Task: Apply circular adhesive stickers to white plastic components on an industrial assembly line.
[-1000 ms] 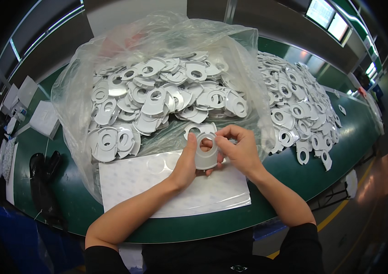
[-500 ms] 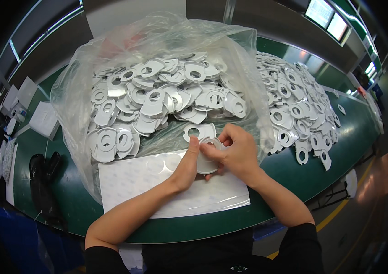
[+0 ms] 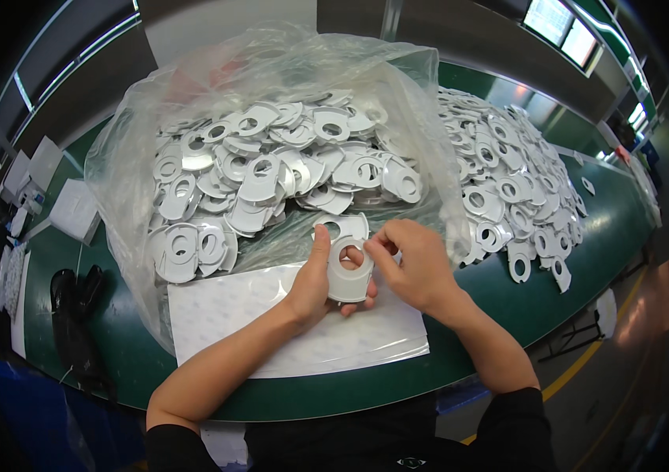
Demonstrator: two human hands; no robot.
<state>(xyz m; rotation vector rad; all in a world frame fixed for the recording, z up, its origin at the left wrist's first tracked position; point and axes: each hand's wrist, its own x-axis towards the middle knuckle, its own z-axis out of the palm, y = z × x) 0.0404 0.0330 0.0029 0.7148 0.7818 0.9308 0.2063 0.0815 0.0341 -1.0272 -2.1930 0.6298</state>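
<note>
A flat white plastic part (image 3: 349,285) with a large round hole stands tilted up in my left hand (image 3: 315,283). My left thumb lies along its left edge and the fingers support it from behind, some showing through the hole. At the part's upper right edge, the thumb and forefinger of my right hand (image 3: 417,267) are pinched together. Whether they grip the edge or something thin there cannot be made out. Just behind lies another white part (image 3: 356,223), partly covered by the held one. Below my hands is a stack of glossy white sheets (image 3: 386,334).
A large clear plastic bag (image 3: 126,157) lies open ahead, with a heap of similar parts (image 3: 260,177) in it. A second heap (image 3: 511,189) spreads over the green table (image 3: 303,397) at right. Black gloves or cloth (image 3: 79,322) and a white box (image 3: 75,208) sit left.
My right hand has drawn back slightly to the right, off the part's face to its edge. The hole and front face are now uncovered. My left hand keeps its hold.
</note>
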